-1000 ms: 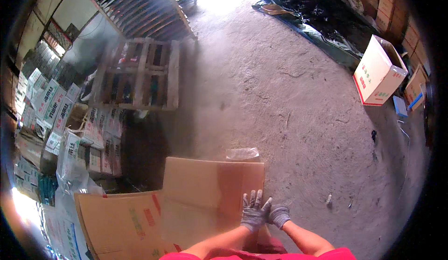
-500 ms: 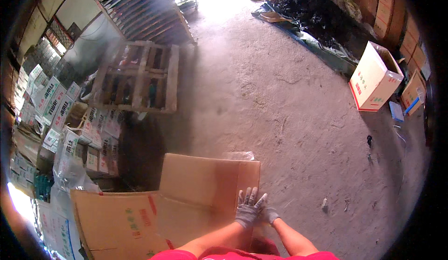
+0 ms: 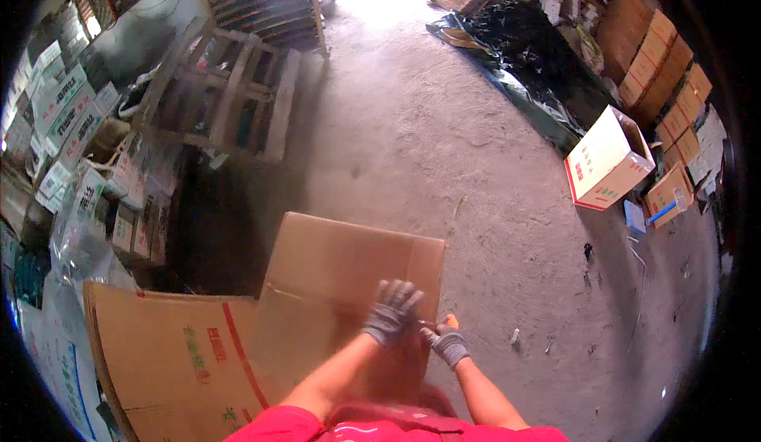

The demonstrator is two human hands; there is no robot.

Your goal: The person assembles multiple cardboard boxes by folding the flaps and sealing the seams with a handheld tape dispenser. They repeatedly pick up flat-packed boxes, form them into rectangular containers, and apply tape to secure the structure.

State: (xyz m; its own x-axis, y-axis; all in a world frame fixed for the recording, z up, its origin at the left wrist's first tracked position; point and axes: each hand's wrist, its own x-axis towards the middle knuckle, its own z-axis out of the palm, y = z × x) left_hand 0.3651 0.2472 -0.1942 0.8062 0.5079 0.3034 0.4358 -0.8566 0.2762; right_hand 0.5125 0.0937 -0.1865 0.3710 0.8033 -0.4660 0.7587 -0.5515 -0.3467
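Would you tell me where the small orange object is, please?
In the head view, the small orange object is in the grey-gloved right hand, right of centre, beside the right edge of the flat brown cardboard.

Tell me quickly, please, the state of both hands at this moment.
Left hand: open, palm down on the cardboard.
Right hand: closed, holding an orange object; its exact kind cannot be told.

Brown, red-striped cardboard (image 3: 349, 248), grey-gloved hands (image 3: 390, 313), orange object (image 3: 452, 321); red sleeves (image 3: 289, 422)
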